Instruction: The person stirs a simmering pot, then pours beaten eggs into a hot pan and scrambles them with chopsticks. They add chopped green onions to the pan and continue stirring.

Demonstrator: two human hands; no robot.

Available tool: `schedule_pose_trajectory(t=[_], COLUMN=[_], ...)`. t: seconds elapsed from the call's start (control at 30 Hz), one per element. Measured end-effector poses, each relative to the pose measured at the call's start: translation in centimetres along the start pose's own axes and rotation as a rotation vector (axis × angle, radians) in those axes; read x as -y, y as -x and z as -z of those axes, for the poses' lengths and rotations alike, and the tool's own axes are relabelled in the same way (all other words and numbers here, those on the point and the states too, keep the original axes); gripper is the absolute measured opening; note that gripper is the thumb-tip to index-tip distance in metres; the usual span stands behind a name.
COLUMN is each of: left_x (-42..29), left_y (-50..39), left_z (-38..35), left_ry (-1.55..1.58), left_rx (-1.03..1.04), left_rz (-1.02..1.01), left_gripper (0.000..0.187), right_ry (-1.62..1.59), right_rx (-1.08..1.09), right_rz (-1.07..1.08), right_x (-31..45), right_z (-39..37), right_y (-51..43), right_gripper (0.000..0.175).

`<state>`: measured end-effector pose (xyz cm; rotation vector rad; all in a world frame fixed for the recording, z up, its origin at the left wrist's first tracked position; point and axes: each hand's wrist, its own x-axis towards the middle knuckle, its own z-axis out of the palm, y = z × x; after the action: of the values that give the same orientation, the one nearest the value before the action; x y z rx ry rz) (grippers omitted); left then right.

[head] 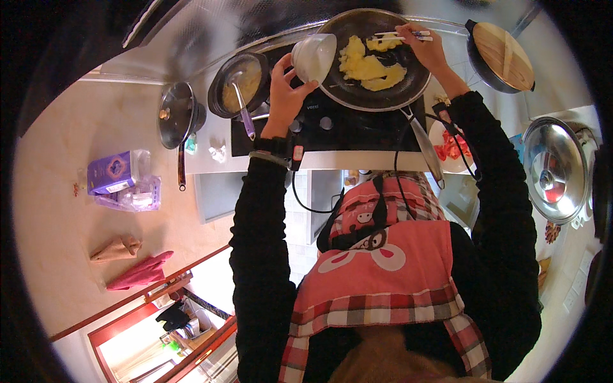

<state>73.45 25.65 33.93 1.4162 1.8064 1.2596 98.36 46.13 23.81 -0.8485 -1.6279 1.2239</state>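
Note:
My left hand [287, 93] grips a white bowl [313, 57], tilted on its side at the left rim of a large frying pan [368, 98]. Yellow cooked egg [361, 64] lies in the pan in a large piece and a smaller one. A pair of chopsticks [390, 37] is in my right hand [426, 50] above the pan's right side, with the tips at the smaller piece of egg. The bowl's inside faces the pan; I see no food in it. The pan's handle [424, 143] points towards me over the counter edge.
Left of the pan, a dark pot [215, 91] of pale food holds a ladle [242, 107]. A plate of cut tomato [452, 148] sits right of the black cooktop [354, 134]. Farther right are a wooden-lidded pot [503, 57] and a metal lid [555, 170]. Cables hang near both wrists.

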Motion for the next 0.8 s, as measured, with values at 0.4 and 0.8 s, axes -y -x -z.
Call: schedule_pose_trajectory(t=[0.4,0.8], left_x=[-0.4,-0.4], left_y=[0.3,1.2], left_z=[-0.3,0.5], left_ry=[0.027,-0.025], left_rx=[0.002,-0.046], left_rz=[0.055,0.036], left_gripper=[0.075,0.076], right_ry=[0.167,0.301], right_rx=[0.578,0.401], right_rz=[0.489,0.472], right_x=[3.8,-1.6], right_z=[-4.4,-5.7], right_y=[6.1,1.7], right_gripper=[0.006,0.016])
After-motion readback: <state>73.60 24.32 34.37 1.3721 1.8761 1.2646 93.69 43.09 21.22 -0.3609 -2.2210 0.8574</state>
